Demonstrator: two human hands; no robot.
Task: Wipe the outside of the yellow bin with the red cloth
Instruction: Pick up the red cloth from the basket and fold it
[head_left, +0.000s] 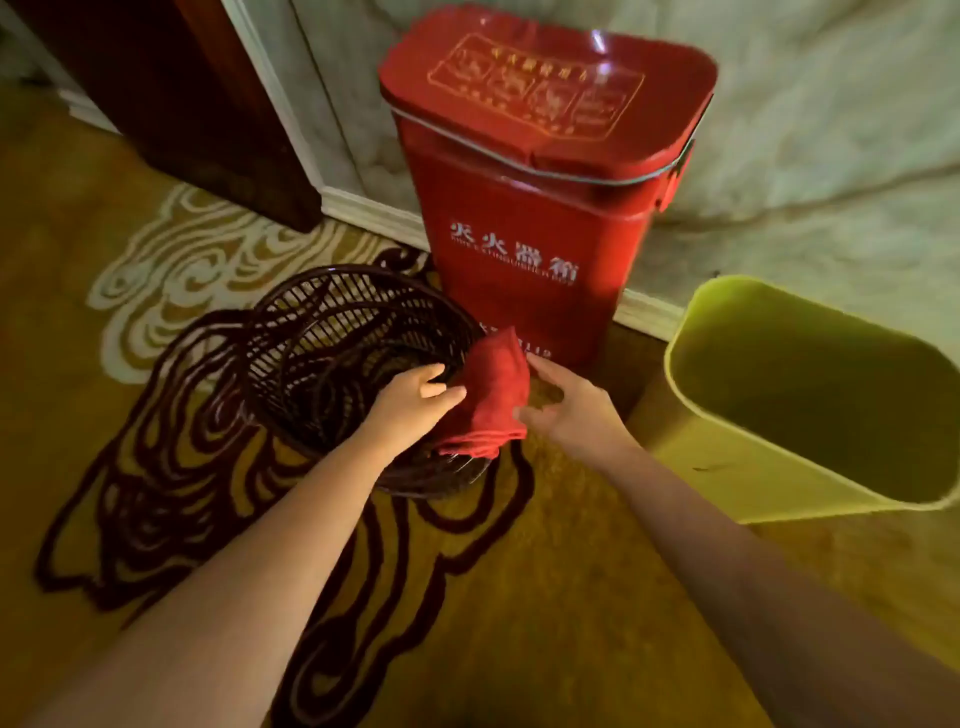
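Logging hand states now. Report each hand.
Left hand: fingers closed on the red cloth.
Right hand: open, fingers spread beside the cloth, holding nothing.

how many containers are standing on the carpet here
3: a dark wicker basket on the left under the hands, a red lidded box against the wall behind it, and the yellow bin on the right.

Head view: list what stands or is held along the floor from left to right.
dark wicker basket → left hand → red cloth → right hand → yellow bin. The red fire extinguisher box is left out: it stands behind, overlapping the cloth and hands.
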